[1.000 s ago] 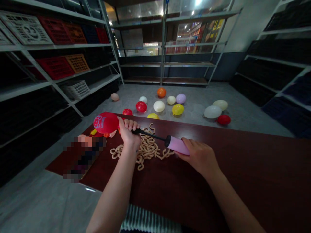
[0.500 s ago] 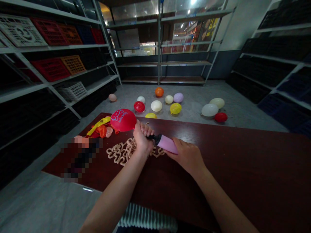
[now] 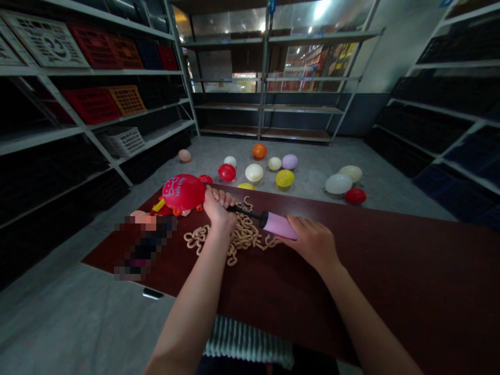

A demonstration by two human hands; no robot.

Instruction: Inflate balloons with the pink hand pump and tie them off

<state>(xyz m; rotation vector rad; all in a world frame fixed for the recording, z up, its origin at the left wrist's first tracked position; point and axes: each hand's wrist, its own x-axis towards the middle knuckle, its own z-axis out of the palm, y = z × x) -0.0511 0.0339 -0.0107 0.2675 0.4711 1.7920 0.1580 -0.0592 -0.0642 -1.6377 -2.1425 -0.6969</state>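
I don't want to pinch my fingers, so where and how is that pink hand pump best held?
Probably by its pink barrel, coming from the right and wrapping around it, as the right hand does: it is thick, cylindrical and on that side of the pump. Avoid the thin black rod between the black collar and the left hand; it looks like a sliding part.

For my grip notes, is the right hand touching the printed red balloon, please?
No, the right hand grips the pink pump, apart from the balloon.
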